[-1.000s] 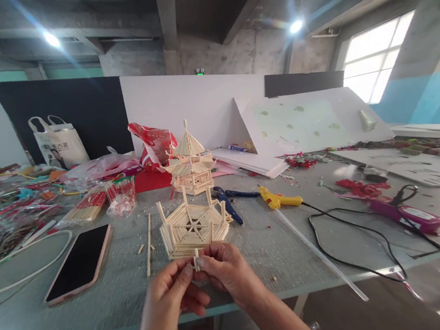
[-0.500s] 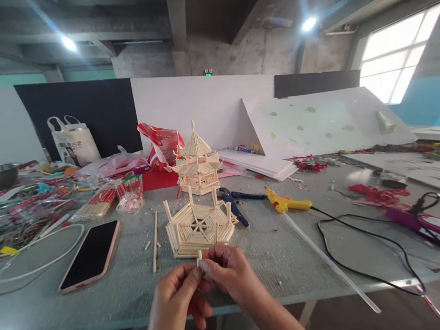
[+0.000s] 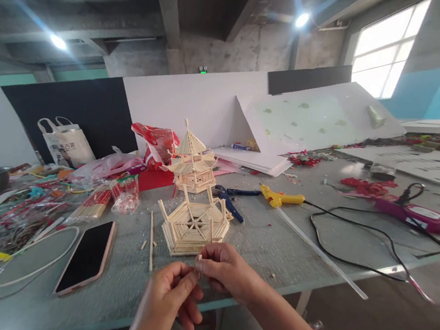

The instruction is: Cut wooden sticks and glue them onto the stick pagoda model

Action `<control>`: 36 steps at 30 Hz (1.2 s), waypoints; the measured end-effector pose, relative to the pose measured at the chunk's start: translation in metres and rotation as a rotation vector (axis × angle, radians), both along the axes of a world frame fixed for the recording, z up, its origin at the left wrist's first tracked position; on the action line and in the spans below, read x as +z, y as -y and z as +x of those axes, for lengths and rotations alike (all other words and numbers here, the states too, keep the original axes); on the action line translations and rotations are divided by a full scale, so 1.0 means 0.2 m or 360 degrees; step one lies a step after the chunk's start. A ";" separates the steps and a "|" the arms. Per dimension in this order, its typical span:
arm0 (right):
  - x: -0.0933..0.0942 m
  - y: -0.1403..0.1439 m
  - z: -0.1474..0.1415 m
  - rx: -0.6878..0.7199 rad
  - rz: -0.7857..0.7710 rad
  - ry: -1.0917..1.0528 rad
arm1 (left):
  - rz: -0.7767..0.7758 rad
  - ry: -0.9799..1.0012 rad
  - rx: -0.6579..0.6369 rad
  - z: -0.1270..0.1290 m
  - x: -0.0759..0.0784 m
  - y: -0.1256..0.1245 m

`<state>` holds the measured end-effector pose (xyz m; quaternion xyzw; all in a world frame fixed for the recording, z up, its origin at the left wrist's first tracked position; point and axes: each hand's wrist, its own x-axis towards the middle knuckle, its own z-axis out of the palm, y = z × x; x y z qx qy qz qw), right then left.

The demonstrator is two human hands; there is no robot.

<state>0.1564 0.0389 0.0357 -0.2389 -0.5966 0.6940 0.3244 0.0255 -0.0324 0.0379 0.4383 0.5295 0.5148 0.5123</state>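
Close to the table's front edge, my two hands meet at the fingertips. My right hand (image 3: 229,269) pinches a short pale wooden stick (image 3: 199,261) between thumb and fingers, its end sticking up. Thumb and forefinger of my left hand (image 3: 174,292) press together just below it; what they hold, if anything, is hidden. Right behind the hands sits a hexagonal wooden-stick frame (image 3: 195,226) with several sticks standing up from its rim. A tiered stick pagoda (image 3: 193,164) stands farther back. To the left lie a long thin stick (image 3: 151,241) and small cut bits.
Blue-handled cutters (image 3: 231,204) and a yellow glue gun (image 3: 282,198) with a long glue stick (image 3: 322,253) lie to the right, its black cord trailing. On the left are a phone (image 3: 86,257), bundled sticks (image 3: 93,200) and a white cable. A purple box (image 3: 413,214) rests far right.
The view has shifted slightly, and the scene sits a little farther left. My hands have stayed together; the stick in my right fingers now shows less of its length.
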 end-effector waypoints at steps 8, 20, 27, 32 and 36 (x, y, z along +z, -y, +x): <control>0.00 0.01 0.01 -0.0059 -0.0157 -0.0192 | -0.0067 0.0355 0.0048 0.04 -0.02 0.00; 0.00 0.01 0.00 -0.0099 -0.0049 -0.0110 | -0.0037 0.0387 0.0053 0.06 -0.03 0.00; 0.00 0.01 0.00 -0.0152 0.0037 -0.0104 | -0.0034 0.0496 0.0137 0.10 -0.02 0.02; -0.01 0.00 0.01 -0.0121 0.0032 -0.0120 | 0.0027 0.0464 0.0159 0.13 -0.02 0.02; -0.02 0.00 0.01 -0.0082 0.0073 -0.0112 | 0.0059 0.0428 0.0221 0.14 -0.04 0.02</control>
